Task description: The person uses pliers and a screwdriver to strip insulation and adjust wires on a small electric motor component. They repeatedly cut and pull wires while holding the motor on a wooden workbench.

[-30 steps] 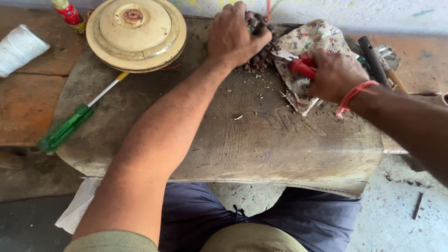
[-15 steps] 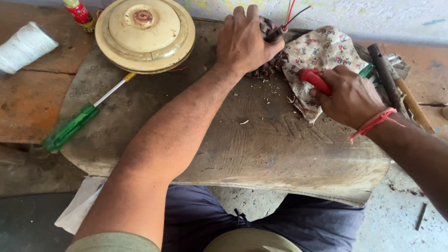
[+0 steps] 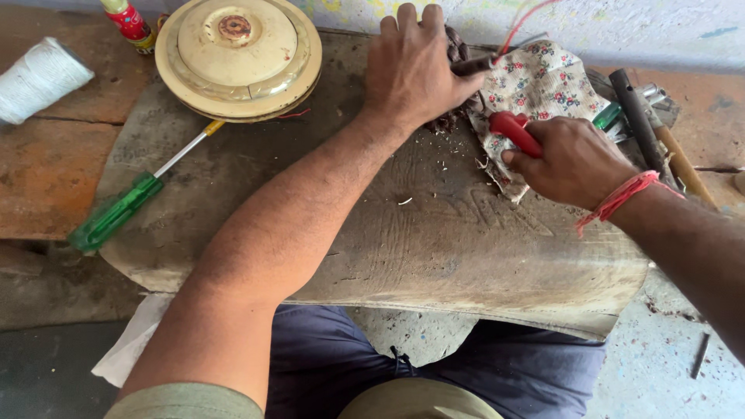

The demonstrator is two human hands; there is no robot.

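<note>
A dark, clumped bundle of wire (image 3: 454, 77) lies at the far edge of the work surface, mostly hidden under the left hand (image 3: 415, 66); that hand is curled down over it, fingers closed, pinning it in place; thin red leads (image 3: 521, 27) rise from it toward the wall. The bundle looks light, springy and tangled, likely to shed bits and to snag, so it seems best held by pressing the whole mass rather than pulling a single strand. The right hand (image 3: 570, 159) is closed around the red handle of a tool (image 3: 516, 132), whose tip points into the bundle; what kind of tip it is I cannot tell. Under it lies a floral cloth (image 3: 547, 81), soft and crumpled; just beyond it lie dark-handled tools (image 3: 636, 116). The surface is a worn, grey slab (image 3: 434, 248), rough and littered with crumbs; on it rest a cream round metal cover (image 3: 237, 54) and a green-handled screwdriver (image 3: 116, 213); a white spool of thread (image 3: 39, 77) sits to the left, and a pale wall runs behind.
</note>
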